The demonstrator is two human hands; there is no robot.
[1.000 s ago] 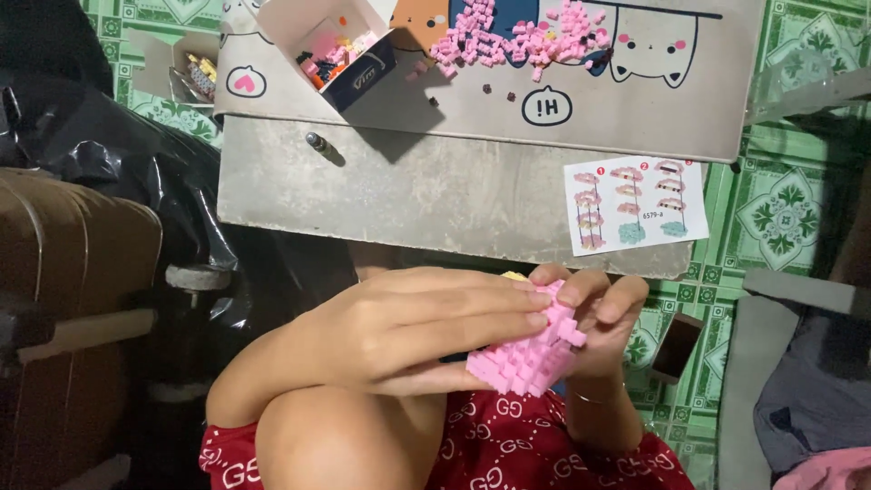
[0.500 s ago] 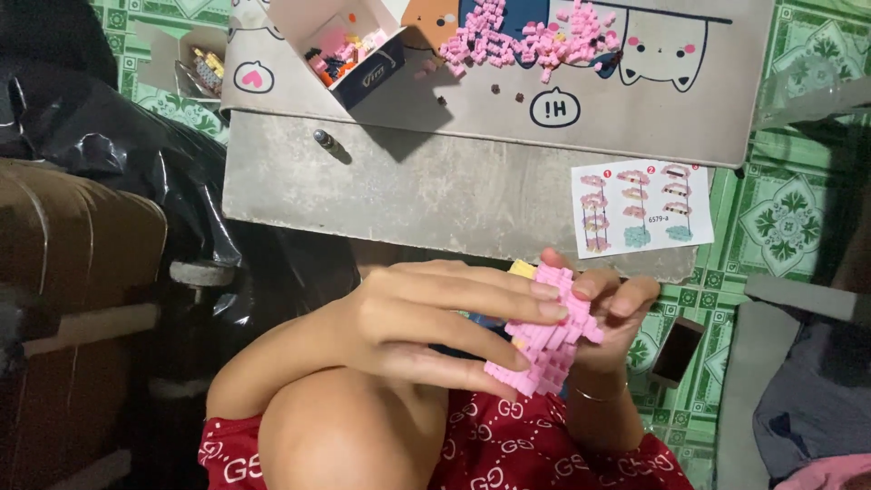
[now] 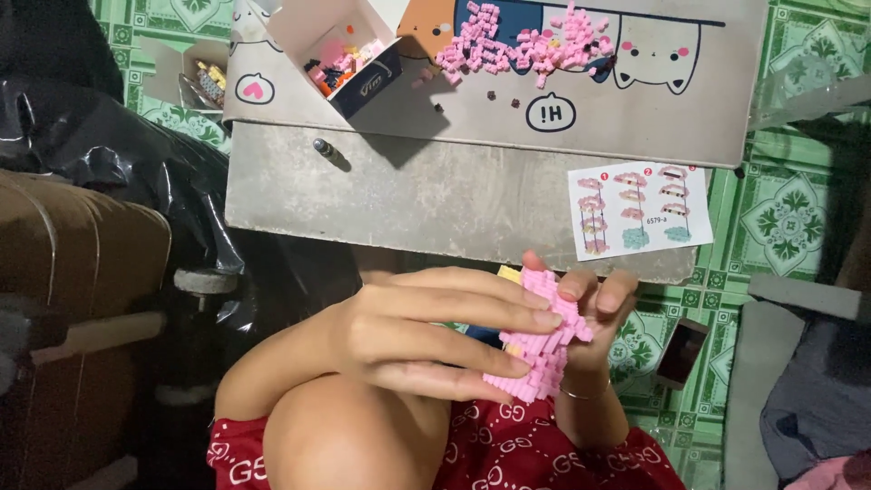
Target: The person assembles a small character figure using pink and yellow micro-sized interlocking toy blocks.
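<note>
The pink assembly of small interlocking plastic bricks [image 3: 544, 349] is held above the lap, clear of the tabletop, between both hands. The left hand [image 3: 426, 340] lies across the near face of the assembly with its fingers [image 3: 508, 318] extended and laid side by side, so that the fingertips press flat against the studded surface. The right hand [image 3: 594, 313] supports the far side from behind and below, its fingers curled over the upper edge. Together the two hands clamp the assembly from opposite faces; this grip appears suited to squeezing layers together without letting the piece flex.

The grey rectangular tabletop [image 3: 435, 195] stands just ahead of the knees. A loose heap of small pink bricks [image 3: 526, 45] lies spread on the cartoon-printed board [image 3: 689, 100] at the far side, spread thin so single pieces can be picked out. Beside the heap, an open white cardboard box with a dark flap [image 3: 349, 54] contains mixed-colour bricks, kept apart from the pink stock. A printed instruction sheet with numbered diagrams [image 3: 640, 209] lies flat at the near right corner of the tabletop, facing the person and within direct view. A small dark screw-like part [image 3: 322, 145] rests alone on the bare grey surface. A green patterned floor [image 3: 780, 218] surrounds the tabletop.
</note>
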